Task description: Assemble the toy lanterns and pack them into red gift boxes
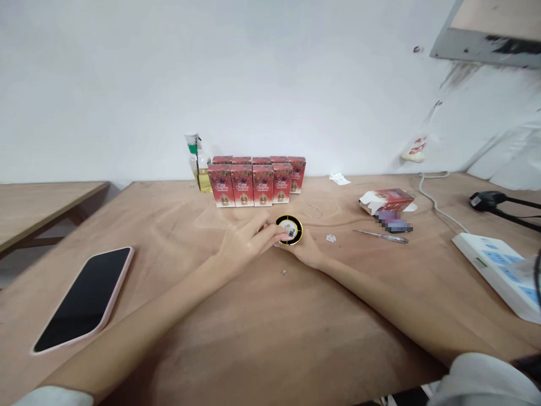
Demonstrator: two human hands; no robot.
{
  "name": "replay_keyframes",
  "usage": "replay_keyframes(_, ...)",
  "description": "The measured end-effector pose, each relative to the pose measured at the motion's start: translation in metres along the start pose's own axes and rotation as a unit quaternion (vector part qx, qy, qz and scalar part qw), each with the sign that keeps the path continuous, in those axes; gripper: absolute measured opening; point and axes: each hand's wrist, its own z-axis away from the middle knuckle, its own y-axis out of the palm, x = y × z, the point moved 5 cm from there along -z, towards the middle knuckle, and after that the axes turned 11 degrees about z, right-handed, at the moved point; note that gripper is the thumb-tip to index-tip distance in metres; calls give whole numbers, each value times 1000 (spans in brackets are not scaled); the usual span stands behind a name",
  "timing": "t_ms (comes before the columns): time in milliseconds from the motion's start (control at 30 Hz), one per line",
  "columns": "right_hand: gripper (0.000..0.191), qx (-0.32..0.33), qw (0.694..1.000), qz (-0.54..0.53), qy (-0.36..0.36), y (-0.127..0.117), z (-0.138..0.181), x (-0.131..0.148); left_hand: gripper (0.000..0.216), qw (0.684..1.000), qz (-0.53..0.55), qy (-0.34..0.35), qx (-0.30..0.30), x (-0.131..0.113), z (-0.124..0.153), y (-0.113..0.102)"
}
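Note:
A small round black disc with a yellow ring and a pale centre rests on the wooden table, held between both my hands. My left hand pinches its left edge with fingers pressed together. My right hand cups it from below and the right, fingers curled under it. A tiny screw-like bit lies on the table just in front of my hands. Another small white part sits to the right.
Several red boxes stand in rows at the back beside a bottle of yellow liquid. A phone lies at the left. A metal tool, an open red box, a power strip and cable lie at the right.

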Motion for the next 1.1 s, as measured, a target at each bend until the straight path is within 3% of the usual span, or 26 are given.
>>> replay_keyframes(367,31,13,999,9,-32,0,3,13,25,998,61,-10,-18,4,-2,1)
replay_keyframes(700,25,12,997,44,-54,-2,3,18,26,982,169,-80,25,12,-5,5)
replay_keyframes(833,34,9,999,20,-38,-1,2,10,22,969,219,-110,-32,18,-6,-1)
replay_keyframes(933,42,-17,1000,4,-11,-1,-2,0,32,950,239,-179,-92,29,-1,-5)
replay_keyframes(1000,42,-29,999,-12,11,-2,-5,-6,40,945,238,-217,-57,32,5,4)
replay_keyframes(1100,40,-47,997,-43,44,-4,-8,-13,44,956,162,-200,138,25,17,33)
